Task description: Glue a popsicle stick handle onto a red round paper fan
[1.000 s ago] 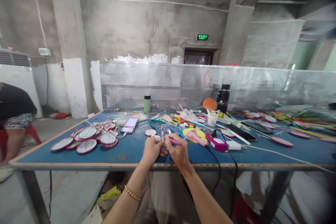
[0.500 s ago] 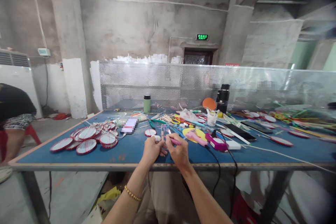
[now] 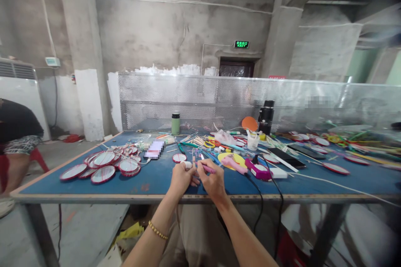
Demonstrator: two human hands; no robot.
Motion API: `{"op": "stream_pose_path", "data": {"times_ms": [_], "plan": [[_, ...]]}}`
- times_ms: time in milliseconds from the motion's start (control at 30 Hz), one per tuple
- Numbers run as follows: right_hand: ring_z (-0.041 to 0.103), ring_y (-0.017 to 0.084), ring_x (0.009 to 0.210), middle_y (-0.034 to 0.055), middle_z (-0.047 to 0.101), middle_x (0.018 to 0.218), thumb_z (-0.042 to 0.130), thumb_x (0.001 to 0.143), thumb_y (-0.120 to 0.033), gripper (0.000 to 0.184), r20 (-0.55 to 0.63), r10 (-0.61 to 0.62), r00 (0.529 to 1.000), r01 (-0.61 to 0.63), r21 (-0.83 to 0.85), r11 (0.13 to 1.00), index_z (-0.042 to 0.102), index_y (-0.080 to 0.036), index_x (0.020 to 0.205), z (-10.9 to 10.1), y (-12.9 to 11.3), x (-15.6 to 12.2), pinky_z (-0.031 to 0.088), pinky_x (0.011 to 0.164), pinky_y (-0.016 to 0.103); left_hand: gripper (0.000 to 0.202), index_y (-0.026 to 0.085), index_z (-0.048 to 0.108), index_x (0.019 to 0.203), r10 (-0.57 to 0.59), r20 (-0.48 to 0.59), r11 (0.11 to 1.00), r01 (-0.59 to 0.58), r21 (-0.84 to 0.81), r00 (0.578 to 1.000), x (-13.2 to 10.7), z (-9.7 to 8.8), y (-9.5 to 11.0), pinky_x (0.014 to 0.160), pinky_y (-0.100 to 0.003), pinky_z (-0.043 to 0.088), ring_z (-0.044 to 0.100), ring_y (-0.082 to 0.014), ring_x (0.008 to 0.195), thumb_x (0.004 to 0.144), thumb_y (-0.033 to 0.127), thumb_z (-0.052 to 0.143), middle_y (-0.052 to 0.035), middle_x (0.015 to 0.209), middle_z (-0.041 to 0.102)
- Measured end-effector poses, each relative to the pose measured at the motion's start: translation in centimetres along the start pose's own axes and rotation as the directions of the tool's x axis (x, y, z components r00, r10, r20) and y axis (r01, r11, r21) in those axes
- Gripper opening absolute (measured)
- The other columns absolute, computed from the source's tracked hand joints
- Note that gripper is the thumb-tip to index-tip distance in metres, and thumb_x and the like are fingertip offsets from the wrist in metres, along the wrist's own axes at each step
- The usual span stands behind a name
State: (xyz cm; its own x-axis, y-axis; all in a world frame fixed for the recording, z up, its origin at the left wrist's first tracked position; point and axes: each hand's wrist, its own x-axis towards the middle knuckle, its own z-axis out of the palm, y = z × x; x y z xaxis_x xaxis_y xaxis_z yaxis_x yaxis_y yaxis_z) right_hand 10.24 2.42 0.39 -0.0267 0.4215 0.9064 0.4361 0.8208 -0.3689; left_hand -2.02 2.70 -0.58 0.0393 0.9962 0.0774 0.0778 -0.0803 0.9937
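Both my hands meet over the near edge of the blue table [image 3: 150,181]. My left hand [image 3: 181,177] is closed around a small white roll [image 3: 187,164], its top showing above the fingers. My right hand [image 3: 212,180] pinches a thin pink stick [image 3: 207,169] that points left toward the other hand. A slim blue strip [image 3: 194,157] stands between the two hands; which hand holds it I cannot tell. A gold bracelet [image 3: 158,231] sits on my left wrist.
A pile of red-rimmed round mirrors [image 3: 103,162] lies at the left. A pink glue gun [image 3: 235,164] with black cord, a green bottle [image 3: 176,124], a black flask [image 3: 266,117] and scattered sticks crowd the table's far side. A seated person [image 3: 15,142] is at far left.
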Motion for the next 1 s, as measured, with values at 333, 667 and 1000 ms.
{"op": "stream_pose_path", "data": {"times_ms": [333, 667, 1000], "plan": [[0.062, 0.015, 0.061, 0.0008, 0.068, 0.068, 0.053, 0.093, -0.026, 0.023, -0.027, 0.026, 0.999, -0.026, 0.004, 1.000, 0.064, -0.020, 0.075, 0.03, 0.20, 0.02, 0.048, 0.061, 0.025, 0.027, 0.014, 0.063, 0.112, -0.002, -0.005, 1.000, 0.002, 0.010, 1.000, -0.06, -0.06, 0.04, 0.071, -0.033, 0.059, 0.067, -0.0161, 0.081, 0.096, 0.035, 0.060, -0.0057, 0.102, 0.068], [0.062, 0.015, 0.061, 0.0004, 0.068, 0.068, 0.055, 0.093, -0.028, 0.022, -0.003, 0.057, 0.998, -0.056, 0.066, 0.996, 0.065, -0.020, 0.075, -0.23, -0.19, -0.08, 0.050, 0.061, 0.024, 0.023, 0.013, 0.064, 0.107, 0.018, -0.013, 1.000, -0.018, -0.014, 1.000, -0.09, -0.14, 0.07, 0.063, -0.029, 0.057, 0.066, -0.0132, 0.072, 0.097, 0.034, 0.060, -0.0036, 0.094, 0.068], [0.065, 0.016, 0.062, 0.0012, 0.071, 0.071, 0.056, 0.092, -0.028, 0.019, 0.049, 0.076, 0.996, -0.080, 0.097, 0.992, 0.068, -0.020, 0.079, -0.05, 0.05, -0.20, 0.051, 0.062, 0.024, 0.027, 0.014, 0.063, 0.113, 0.005, -0.022, 1.000, -0.006, -0.027, 1.000, -0.02, -0.01, -0.15, 0.072, -0.034, 0.059, 0.068, -0.0167, 0.083, 0.096, 0.036, 0.060, -0.0062, 0.104, 0.068]]}}
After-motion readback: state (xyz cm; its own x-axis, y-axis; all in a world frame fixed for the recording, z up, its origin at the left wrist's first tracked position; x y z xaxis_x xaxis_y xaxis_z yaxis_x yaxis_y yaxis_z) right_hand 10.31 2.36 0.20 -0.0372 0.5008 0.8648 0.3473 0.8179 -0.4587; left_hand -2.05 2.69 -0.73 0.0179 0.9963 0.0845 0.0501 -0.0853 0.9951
